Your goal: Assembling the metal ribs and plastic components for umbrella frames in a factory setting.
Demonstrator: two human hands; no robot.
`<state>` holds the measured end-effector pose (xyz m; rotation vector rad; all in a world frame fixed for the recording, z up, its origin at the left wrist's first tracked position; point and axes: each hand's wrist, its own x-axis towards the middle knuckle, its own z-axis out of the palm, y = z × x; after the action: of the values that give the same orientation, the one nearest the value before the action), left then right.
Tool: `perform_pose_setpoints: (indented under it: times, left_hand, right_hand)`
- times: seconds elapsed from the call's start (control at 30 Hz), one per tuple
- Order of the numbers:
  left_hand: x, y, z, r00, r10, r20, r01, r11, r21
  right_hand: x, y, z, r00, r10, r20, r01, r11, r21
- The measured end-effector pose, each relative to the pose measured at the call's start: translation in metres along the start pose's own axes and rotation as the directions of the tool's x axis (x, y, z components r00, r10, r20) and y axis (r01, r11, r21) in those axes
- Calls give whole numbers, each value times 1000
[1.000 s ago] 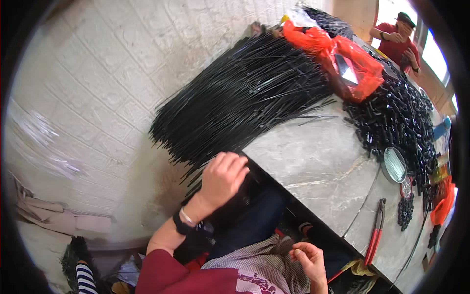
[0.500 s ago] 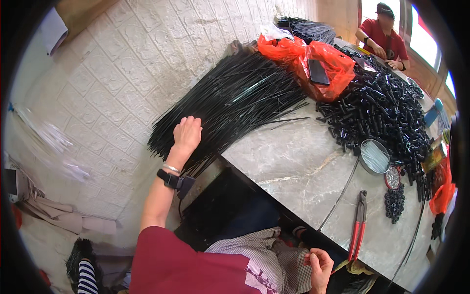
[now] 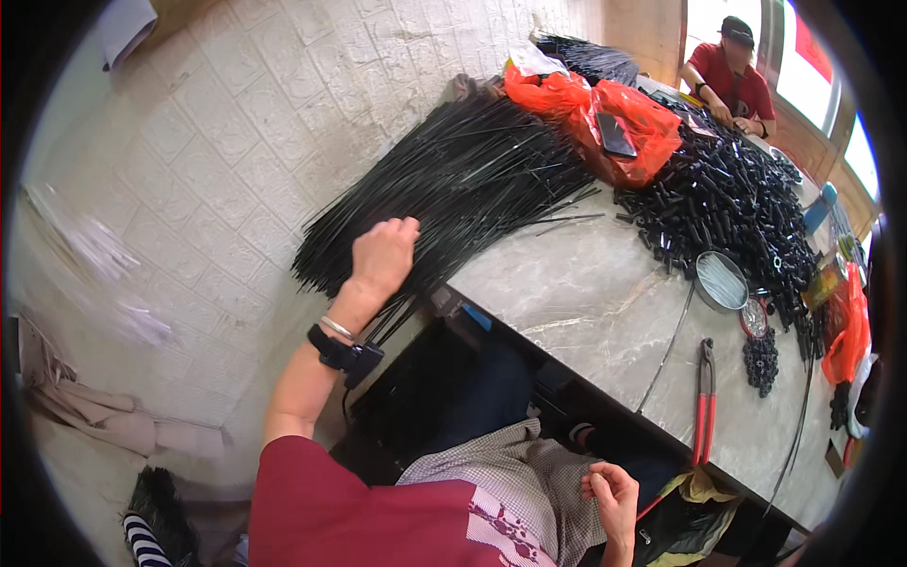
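Note:
My left hand (image 3: 385, 257) is above the near part of a big bundle of thin black rods (image 3: 444, 189) lying at the table's left end. Its fingers are curled closed; whatever they grip, if anything, is hidden behind the hand. Low on the right, my right hand (image 3: 616, 503) is by the checked apron (image 3: 515, 472) on my lap. Its thumb and fingers are drawn together in a pinch, and I cannot make out anything between them. Pliers with red handles (image 3: 704, 402) lie on the grey stone-patterned table (image 3: 567, 312), beyond that hand.
Short black tubular parts (image 3: 727, 203) are heaped at the table's right. A phone (image 3: 616, 135) rests on red plastic bags (image 3: 635, 109). Nearby are a round tin of pale strips (image 3: 720, 282) and small black rings (image 3: 761, 364). Across the table sits a person in red (image 3: 732, 85).
The view has shifted a little. My left hand has moved right and slightly up along the rod bundle, still closed. My right hand stays pinched near my lap.

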<state>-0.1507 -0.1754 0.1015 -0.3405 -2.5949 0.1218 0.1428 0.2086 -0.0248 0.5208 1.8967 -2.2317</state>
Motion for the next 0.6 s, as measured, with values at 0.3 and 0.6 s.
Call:
perform_pose_setpoints:
  times: [0.3, 0.6]
  left_hand:
    - [-44, 27, 40, 988, 83, 132, -60, 983, -174]
    - [-108, 22, -3, 949, -56, 310, 75, 996, -50]
  right_hand:
    - [15, -18, 46, 980, 31, 195, -7, 993, -121]
    - [65, -31, 97, 948, 37, 315, -18, 998, -65]
